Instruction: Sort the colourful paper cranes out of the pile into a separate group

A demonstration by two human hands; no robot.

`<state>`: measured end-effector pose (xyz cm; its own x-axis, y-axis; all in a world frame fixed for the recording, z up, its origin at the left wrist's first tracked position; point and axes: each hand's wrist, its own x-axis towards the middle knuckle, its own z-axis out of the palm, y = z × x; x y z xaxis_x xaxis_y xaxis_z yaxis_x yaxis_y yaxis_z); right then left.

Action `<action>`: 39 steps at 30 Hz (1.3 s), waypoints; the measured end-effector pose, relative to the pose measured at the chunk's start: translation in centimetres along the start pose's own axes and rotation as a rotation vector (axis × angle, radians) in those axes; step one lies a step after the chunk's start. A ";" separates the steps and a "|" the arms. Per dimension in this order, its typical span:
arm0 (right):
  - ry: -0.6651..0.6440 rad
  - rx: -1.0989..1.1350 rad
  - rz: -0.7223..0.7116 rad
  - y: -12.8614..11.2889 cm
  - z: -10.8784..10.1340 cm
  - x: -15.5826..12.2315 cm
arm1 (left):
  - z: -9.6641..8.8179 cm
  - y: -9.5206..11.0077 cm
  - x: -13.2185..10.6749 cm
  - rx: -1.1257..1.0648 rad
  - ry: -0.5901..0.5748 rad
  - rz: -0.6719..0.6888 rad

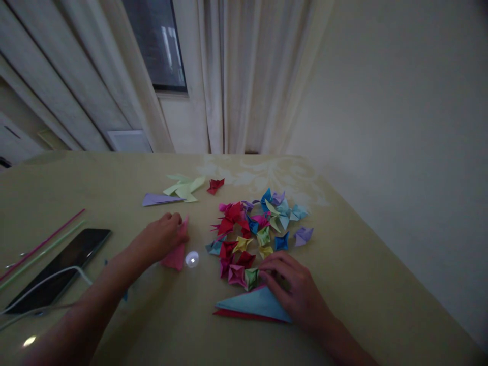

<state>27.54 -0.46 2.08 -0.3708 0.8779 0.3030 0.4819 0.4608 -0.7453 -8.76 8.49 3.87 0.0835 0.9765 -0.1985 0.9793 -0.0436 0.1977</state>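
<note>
My left hand point(163, 236) is closed on a pink folded paper point(175, 258), which lies slanted on the table beneath the fingers. Thumb and forefinger of my right hand point(292, 284) pinch the edge of a small green origami piece point(251, 278) at the near end of a colourful cluster. Beside that piece sits a pink origami piece point(236, 275), with a dark red one point(246, 260) behind it. Under my right hand lie a light blue folded paper point(253, 303) and a red folded paper point(247, 316), partly covered. A small round clear object point(192, 259) stands between my hands.
Further back are a pale green paper shape point(186, 188), a purple folded strip point(160, 200) and a red origami piece point(215, 186). At left lie a black phone point(63, 264), a white cable point(76, 269) and pink and green sticks point(46, 241). Curtains hang behind the table point(362, 284).
</note>
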 end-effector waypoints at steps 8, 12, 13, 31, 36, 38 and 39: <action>0.147 0.028 -0.037 -0.2 -0.4 0.1 | -0.1 -1.1 0.4 -0.243 -0.254 0.076; 0.192 0.043 -0.029 0.0 -0.7 0.2 | 0.3 -1.4 0.6 -0.263 -0.236 0.168; 0.202 0.051 -0.027 0.1 -0.7 0.2 | 0.4 -1.5 0.6 -0.267 -0.205 0.154; 0.202 0.107 0.022 -0.5 -0.7 0.3 | -2.5 4.8 -2.8 -1.123 -0.130 0.283; 0.052 0.283 0.009 -0.7 -0.8 -0.1 | 0.3 11.2 -5.7 -1.322 -0.272 0.338; -0.019 0.362 0.060 -0.8 -0.8 -0.3 | 1.3 12.5 -6.5 -1.334 -0.320 0.343; -0.045 0.380 0.091 -0.9 -0.8 -0.3 | 1.6 12.8 -6.7 -1.323 -0.330 0.336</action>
<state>27.90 -1.05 3.13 -0.3787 0.9025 0.2052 0.1896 0.2927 -0.9372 3.55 1.05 6.21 0.4959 0.8572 -0.1389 0.0230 0.1469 0.9889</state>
